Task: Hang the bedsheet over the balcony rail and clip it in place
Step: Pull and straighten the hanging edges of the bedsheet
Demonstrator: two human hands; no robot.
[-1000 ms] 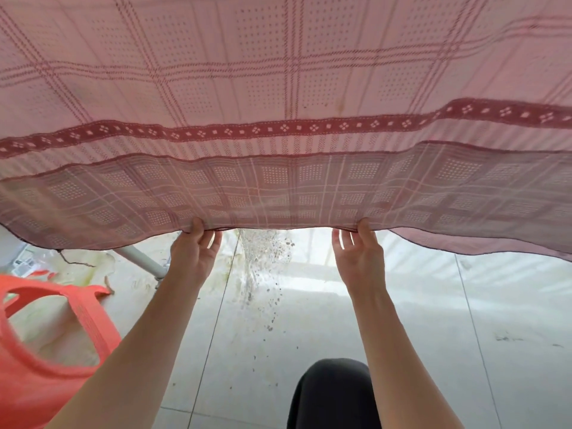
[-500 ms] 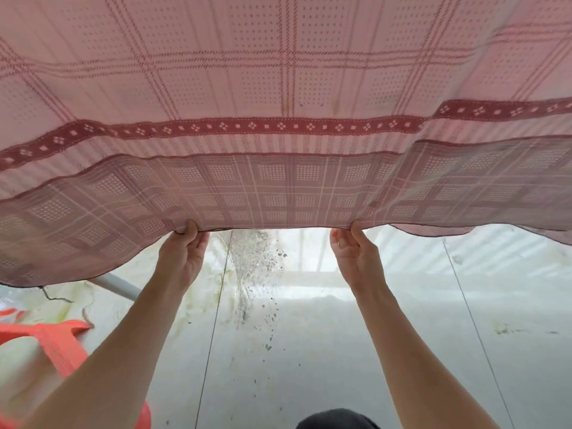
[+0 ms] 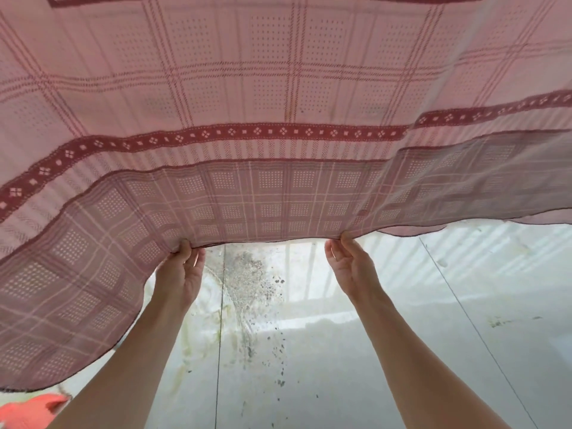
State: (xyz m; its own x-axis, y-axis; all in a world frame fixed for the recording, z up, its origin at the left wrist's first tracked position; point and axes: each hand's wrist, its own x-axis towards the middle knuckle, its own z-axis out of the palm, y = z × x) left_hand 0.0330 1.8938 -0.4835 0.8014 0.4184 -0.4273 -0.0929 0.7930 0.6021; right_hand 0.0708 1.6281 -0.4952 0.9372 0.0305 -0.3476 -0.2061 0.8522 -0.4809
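Pale tiled floor (image 3: 402, 351) below, speckled with dark grit, an orange plastic item (image 3: 28, 413) at the lower-left corner. Overhead spreads the pink checked bedsheet (image 3: 278, 88), dotted squares crossed by a maroon diamond band, its doubled hem darker. Left hand (image 3: 179, 274) and right hand (image 3: 349, 267) each pinch that hem, arms raised.

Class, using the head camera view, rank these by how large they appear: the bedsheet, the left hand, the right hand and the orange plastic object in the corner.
1. bedsheet, by far the largest.
2. left hand and right hand: alike, so unranked.
3. orange plastic object: only a cropped corner shows, roughly hand-sized, so its rank is unsure.
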